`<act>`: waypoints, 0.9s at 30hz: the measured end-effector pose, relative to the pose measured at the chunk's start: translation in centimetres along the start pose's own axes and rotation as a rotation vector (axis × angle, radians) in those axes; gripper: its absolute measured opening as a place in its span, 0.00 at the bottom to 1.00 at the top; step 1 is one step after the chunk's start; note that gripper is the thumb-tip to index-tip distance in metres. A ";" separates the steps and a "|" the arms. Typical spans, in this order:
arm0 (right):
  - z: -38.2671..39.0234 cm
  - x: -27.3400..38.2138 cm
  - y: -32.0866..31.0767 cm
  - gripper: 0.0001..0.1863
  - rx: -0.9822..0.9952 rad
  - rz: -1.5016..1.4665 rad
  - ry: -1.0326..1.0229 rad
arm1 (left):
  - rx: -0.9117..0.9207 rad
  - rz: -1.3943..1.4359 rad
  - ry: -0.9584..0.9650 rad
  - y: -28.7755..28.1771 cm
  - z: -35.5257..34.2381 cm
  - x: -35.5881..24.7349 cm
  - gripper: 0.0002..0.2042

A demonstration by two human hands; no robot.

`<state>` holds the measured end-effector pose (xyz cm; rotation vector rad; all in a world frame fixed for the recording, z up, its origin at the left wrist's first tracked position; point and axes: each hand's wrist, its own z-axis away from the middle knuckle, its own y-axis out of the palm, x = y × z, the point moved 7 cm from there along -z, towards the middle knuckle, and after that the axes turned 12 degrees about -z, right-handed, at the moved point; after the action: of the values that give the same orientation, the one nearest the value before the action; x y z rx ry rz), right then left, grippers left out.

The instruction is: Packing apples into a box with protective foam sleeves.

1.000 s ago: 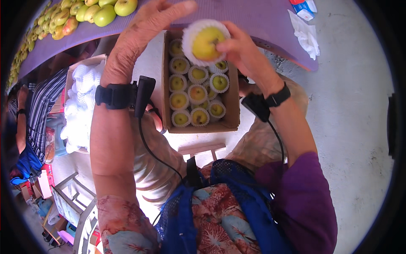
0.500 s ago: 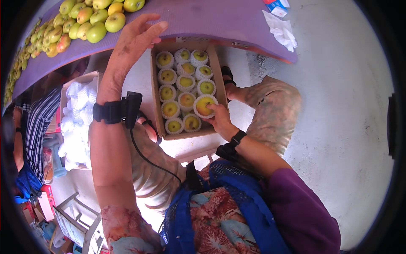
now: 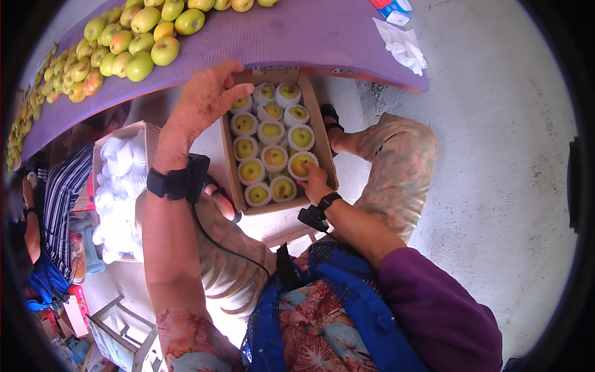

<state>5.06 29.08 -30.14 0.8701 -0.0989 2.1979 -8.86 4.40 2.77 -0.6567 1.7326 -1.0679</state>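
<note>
Between my knees stands a cardboard box (image 3: 230,162) with rows of yellow-green apples, each in a white foam net. My right hand (image 3: 317,186) reaches into its near right part, fingers on a reddish-yellow netted apple (image 3: 302,165) that sits level with its neighbours. Over the far left corner hovers my left hand (image 3: 207,102), its thumb and fingers apart and nothing in them. It partly hides a netted apple (image 3: 240,104) in that corner.
Loose apples (image 3: 141,43) are heaped on a purple-covered table (image 3: 279,37) ahead. A crumpled white tissue (image 3: 403,46) and a small red-and-blue box (image 3: 393,11) lie at its right end. White foam nets (image 3: 118,186) fill a carton at left. Another person's striped clothing (image 3: 62,198) shows beyond.
The netted apple under my right hand has gone down into the row. My left hand has come lower and nearer, over the box's far left corner.
</note>
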 end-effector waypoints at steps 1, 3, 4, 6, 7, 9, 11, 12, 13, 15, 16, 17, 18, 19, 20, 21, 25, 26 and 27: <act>-0.3 -0.1 -0.1 0.21 -0.010 0.005 -0.024 | -0.012 -0.004 0.028 0.1 0.0 -0.2 0.23; -0.6 -0.2 0.0 0.21 -0.018 0.011 -0.045 | -0.016 -0.001 0.044 0.2 0.1 -0.3 0.22; -0.8 -0.3 0.0 0.21 -0.038 0.017 -0.037 | -0.020 0.006 0.061 0.2 0.2 -0.4 0.22; -1.3 -0.5 -0.3 0.22 -0.062 0.019 -0.027 | -0.031 -0.014 0.071 0.4 0.1 -0.6 0.21; -1.5 -0.5 -0.5 0.22 -0.082 0.045 -0.031 | -0.042 -0.033 0.080 0.4 0.0 -0.7 0.21; -1.0 -0.4 -0.3 0.22 -0.096 0.072 -0.028 | -0.041 -0.067 0.092 0.5 0.1 -0.7 0.21; -0.6 -0.3 0.0 0.21 -0.067 0.094 0.020 | -0.040 -0.101 0.106 0.5 0.2 -0.8 0.20; -0.4 -0.2 0.0 0.21 -0.065 0.092 0.023 | -0.036 -0.123 0.117 0.5 0.2 -1.0 0.20; -0.2 -0.1 0.2 0.21 -0.054 0.097 0.022 | -0.033 -0.145 0.126 0.5 0.2 -1.1 0.20; -0.6 0.0 0.0 0.21 -0.054 0.106 0.014 | -0.022 -0.144 0.122 0.8 0.1 -1.1 0.20; -0.8 0.0 -0.1 0.20 -0.053 0.106 0.005 | -0.011 -0.148 0.116 1.0 0.0 -0.9 0.20; -0.8 0.0 0.0 0.20 -0.048 0.101 0.001 | -0.008 -0.151 0.116 1.0 0.0 -1.0 0.20; -0.8 -0.1 0.0 0.20 -0.048 0.099 0.005 | -0.015 -0.149 0.123 1.0 0.0 -1.0 0.20; -0.9 -0.1 0.1 0.20 -0.047 0.094 0.011 | -0.022 -0.147 0.130 1.0 0.0 -1.0 0.20; -1.0 -0.1 0.2 0.19 -0.046 0.089 0.016 | -0.020 -0.148 0.130 1.1 0.0 -1.0 0.20; -1.1 -0.1 0.1 0.19 -0.046 0.088 0.018 | -0.021 -0.158 0.137 1.1 -0.1 -1.1 0.20; -1.6 -0.5 -0.1 0.18 0.038 0.041 0.023 | -0.003 -0.190 0.145 1.5 -0.3 -1.1 0.20; -1.6 -0.6 0.0 0.18 0.054 0.036 0.021 | -0.002 -0.191 0.143 1.5 -0.3 -1.1 0.20; -1.5 -0.5 0.0 0.18 0.055 0.037 0.024 | -0.005 -0.177 0.154 1.6 -0.2 -1.2 0.20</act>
<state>4.45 29.26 -31.63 0.8786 -0.0429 2.2542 -8.53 6.20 1.98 -0.7595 1.8344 -1.2650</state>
